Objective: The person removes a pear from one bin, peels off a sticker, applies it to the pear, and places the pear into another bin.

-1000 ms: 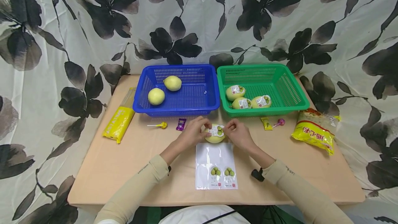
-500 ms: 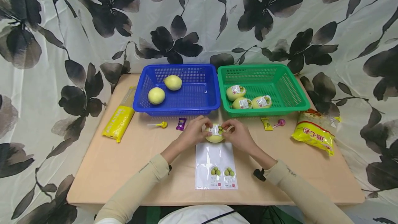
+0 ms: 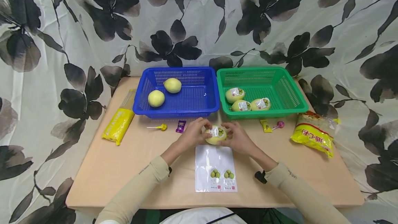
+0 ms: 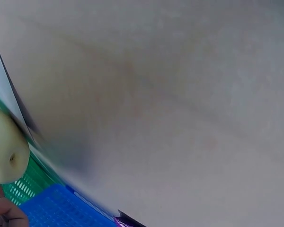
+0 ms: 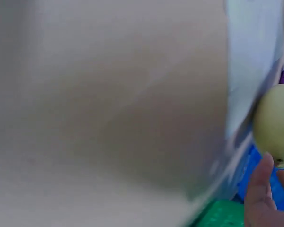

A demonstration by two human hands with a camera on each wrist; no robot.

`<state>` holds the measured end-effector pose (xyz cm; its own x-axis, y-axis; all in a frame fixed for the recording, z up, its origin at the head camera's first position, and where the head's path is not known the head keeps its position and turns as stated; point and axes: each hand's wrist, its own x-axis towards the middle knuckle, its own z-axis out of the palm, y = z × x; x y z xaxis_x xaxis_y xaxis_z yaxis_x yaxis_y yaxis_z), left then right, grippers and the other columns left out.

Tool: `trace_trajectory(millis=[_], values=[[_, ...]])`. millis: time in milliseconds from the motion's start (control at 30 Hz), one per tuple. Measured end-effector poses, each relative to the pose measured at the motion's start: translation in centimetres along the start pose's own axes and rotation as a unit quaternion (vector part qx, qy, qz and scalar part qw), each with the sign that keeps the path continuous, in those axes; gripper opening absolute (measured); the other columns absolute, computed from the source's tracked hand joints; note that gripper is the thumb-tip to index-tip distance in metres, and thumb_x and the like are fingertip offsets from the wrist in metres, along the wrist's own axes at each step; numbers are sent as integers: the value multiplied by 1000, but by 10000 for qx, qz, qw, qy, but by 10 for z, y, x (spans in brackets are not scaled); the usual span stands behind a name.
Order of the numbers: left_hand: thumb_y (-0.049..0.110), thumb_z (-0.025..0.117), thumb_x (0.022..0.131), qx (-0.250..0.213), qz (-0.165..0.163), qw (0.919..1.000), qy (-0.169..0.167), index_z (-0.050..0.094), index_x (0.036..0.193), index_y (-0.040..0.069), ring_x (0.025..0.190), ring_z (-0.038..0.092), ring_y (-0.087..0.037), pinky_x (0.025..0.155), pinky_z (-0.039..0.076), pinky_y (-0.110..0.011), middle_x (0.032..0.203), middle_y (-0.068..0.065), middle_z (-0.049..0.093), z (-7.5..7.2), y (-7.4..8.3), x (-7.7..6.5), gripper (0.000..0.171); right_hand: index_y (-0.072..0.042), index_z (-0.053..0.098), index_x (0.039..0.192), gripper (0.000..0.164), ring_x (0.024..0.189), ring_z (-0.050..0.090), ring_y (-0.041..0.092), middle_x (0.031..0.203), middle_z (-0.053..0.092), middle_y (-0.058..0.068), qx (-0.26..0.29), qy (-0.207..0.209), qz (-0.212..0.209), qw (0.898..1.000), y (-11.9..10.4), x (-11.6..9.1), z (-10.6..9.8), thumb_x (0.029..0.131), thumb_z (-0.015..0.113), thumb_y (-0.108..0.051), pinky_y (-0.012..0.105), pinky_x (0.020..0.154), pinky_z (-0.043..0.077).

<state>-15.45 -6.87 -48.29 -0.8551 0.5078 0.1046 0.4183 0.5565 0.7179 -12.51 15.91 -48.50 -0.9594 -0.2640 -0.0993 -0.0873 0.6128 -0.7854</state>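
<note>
A pale yellow-green melon [image 3: 214,140] with a fruit-printed label [image 3: 216,132] on its top is held just above the sheet's far edge. The left hand [image 3: 193,133] grips its left end between thumb and fingers. At the other end, the right hand [image 3: 238,139] curls its thumb and fingers about the melon. In the left wrist view the melon [image 4: 7,149] shows one bare end above the fingers [image 4: 9,210]. The right wrist view has the thumb [image 5: 260,182] touching the melon [image 5: 277,120] near its end. A glossy label sheet [image 3: 215,163] with two labels lies in front.
Behind stand a blue basket [image 3: 199,110] with two plain melons and a green basket [image 3: 289,110] with three labelled ones. A yellow packet [image 3: 119,125], lollipops [image 3: 162,127], a purple sweet [image 3: 180,126], a small yellow packet [image 3: 265,126] and a yellow bag [image 3: 314,134] lie around.
The right hand has gone from pinching at the label's right edge to holding the melon's right end. The label's right side now lies against the melon. The left hand has kept its grip.
</note>
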Motion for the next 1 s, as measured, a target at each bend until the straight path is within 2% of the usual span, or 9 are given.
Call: trace_trajectory(millis=[100,167,233,333,500,633,767,867,1000], values=[[15,82,90,36,-91,9999,-73,70,115,9,105,65,-27,88,54,-35,112,-8,68,0,0,0,28,2,50,150,80,120,66,41,144,55,28,249,-203,-23,9995,8,1,0,85,88,-25,48,97,58],[18,82,91,95,-139,9997,-149,70,119,9,105,65,-26,87,53,-34,115,-8,68,0,0,-1,31,3,48,150,77,120,67,41,145,57,29,526,-306,28,9981,13,2,0,88,85,-22,44,97,59],[20,81,92,105,-184,9995,-234,70,122,8,104,64,-26,84,51,-32,116,-9,67,0,0,-1,34,3,49,150,72,116,70,41,143,58,30,793,-406,83,9960,17,3,1,90,83,-19,36,90,61],[21,77,95,118,-169,9996,-201,70,123,7,96,64,-22,80,52,-29,115,-8,68,-3,1,-2,32,2,54,146,65,118,69,40,140,61,28,901,-437,33,9950,20,5,1,91,82,-17,30,88,61],[22,70,101,76,-141,9998,134,70,122,7,79,59,-12,71,51,-25,108,-5,70,-8,6,3,26,0,61,141,59,123,66,39,137,66,23,484,-411,-306,9975,21,7,0,90,83,-21,44,98,59],[20,67,103,-32,29,9996,282,70,122,7,80,60,-11,72,53,-25,105,-4,71,-11,13,13,24,-2,63,139,58,123,66,39,134,69,18,376,-489,-384,9974,22,6,-1,89,84,-23,50,102,55],[18,65,104,-106,140,9996,231,68,129,8,87,65,-15,77,55,-26,108,-7,73,-7,21,28,28,-3,64,138,57,122,65,35,129,70,15,508,-518,-325,9968,25,3,-3,89,84,-24,43,98,57],[18,62,105,-212,193,9995,129,64,137,9,91,67,-16,79,55,-26,107,-8,73,-1,26,39,33,-3,62,140,59,113,68,30,126,69,17,804,-581,-108,9950,29,-4,-8,90,84,-24,36,89,60],[19,60,106,-267,240,9993,52,61,142,10,82,64,-14,72,52,-25,95,-8,71,8,31,51,37,-1,56,145,62,100,73,28,127,63,24,1417,-719,253,9870,36,-18,-23,92,82,-21,39,81,63]])
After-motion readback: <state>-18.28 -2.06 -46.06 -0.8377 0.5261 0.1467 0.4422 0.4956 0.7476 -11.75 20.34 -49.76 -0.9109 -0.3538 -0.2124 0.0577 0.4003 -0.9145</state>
